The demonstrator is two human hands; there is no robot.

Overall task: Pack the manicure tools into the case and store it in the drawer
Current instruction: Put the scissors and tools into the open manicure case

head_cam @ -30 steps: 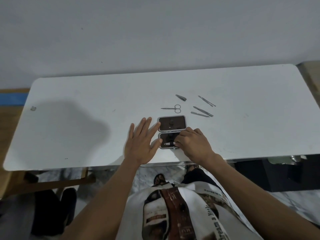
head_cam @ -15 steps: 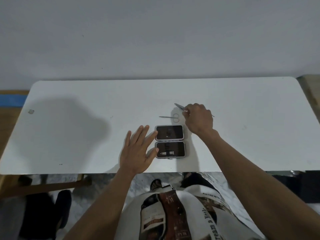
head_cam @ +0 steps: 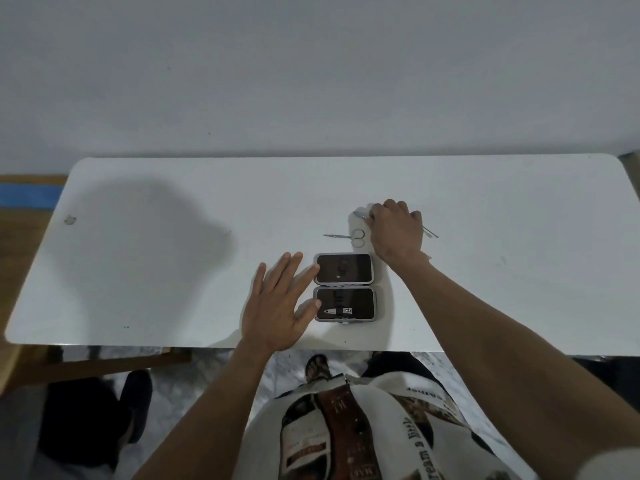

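Note:
The manicure case [head_cam: 375, 271] lies open near the front edge of the white table [head_cam: 485, 271], its two dark halves one behind the other. A nail clipper [head_cam: 337, 310] sits in the near half. My left hand [head_cam: 277, 306] rests flat, fingers spread, against the case's left side. Behind the case, my right hand [head_cam: 396, 232] curls its fingertips on a small metal tool [head_cam: 359, 214]. Small scissors [head_cam: 346, 235] lie just left of that hand. A thin tool [head_cam: 430, 232] pokes out from under its right side. Other tools are hidden by the hand.
A small pale object [head_cam: 70, 220] lies at the table's far left. A grey wall rises right behind the table. A wooden frame [head_cam: 104, 363] shows below the front edge on the left. No drawer is in view.
My right hand left the case's near half, where the nail clipper now lies, and reached back to the loose tools. My left hand has stayed beside the case.

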